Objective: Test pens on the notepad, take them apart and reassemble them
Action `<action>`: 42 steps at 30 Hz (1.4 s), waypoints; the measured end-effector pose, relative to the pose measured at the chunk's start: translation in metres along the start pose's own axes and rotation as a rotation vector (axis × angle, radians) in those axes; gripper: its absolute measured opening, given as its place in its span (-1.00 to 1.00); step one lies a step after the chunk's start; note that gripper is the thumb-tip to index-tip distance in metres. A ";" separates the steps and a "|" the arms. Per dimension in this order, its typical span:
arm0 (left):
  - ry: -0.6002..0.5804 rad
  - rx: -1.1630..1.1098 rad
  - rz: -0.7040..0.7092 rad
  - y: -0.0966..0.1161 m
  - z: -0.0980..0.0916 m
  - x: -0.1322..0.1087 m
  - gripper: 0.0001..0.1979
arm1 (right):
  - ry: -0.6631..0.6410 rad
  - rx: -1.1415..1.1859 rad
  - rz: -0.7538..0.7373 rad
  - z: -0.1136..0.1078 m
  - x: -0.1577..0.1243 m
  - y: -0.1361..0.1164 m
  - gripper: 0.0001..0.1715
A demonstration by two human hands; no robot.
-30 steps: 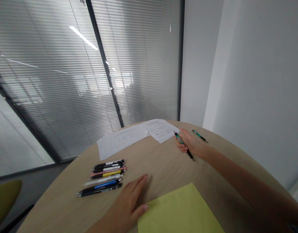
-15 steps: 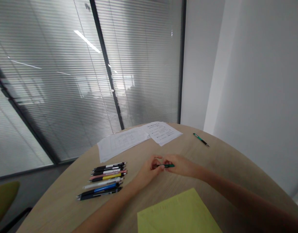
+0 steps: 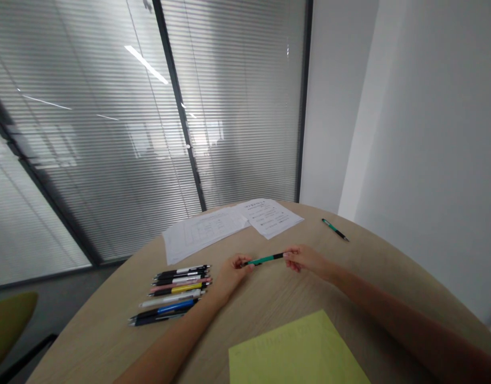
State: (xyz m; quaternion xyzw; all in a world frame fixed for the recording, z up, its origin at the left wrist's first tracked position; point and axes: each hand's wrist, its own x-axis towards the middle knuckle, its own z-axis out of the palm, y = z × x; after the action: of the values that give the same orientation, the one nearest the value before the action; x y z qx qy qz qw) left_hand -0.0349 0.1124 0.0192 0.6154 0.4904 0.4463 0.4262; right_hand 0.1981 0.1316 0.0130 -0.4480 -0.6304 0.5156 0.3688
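A green pen with a black grip (image 3: pixel 265 260) is stretched between my two hands above the middle of the table. My left hand (image 3: pixel 232 273) pinches its left end, and my right hand (image 3: pixel 303 258) pinches the black end on the right. Left of my left hand lies a row of several pens (image 3: pixel 175 290) in black, white, pink, yellow and blue. A second green and black pen (image 3: pixel 335 230) rests by itself on the table, beyond my right hand.
Printed paper sheets (image 3: pixel 205 232) lie at the far side of the round wooden table (image 3: pixel 373 277). A yellow sheet (image 3: pixel 295 354) is at the near edge. Behind stand a glass partition with blinds (image 3: pixel 245 106) and a white wall (image 3: pixel 433 117). A yellow-green chair (image 3: pixel 11 325) is at lower left.
My hands have moved apart, the left one to the left and the right one to the right. More of the green pen now shows between them.
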 end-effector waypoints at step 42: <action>0.007 0.071 -0.023 0.003 0.003 -0.005 -0.67 | 0.277 -0.004 -0.014 0.012 -0.004 0.013 -0.59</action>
State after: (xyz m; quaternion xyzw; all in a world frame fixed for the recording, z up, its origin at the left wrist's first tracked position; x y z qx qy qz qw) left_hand -0.0317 0.1066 0.0206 0.6230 0.5142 0.4258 0.4077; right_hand 0.1904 0.1246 -0.0022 -0.5114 -0.5773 0.4451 0.4550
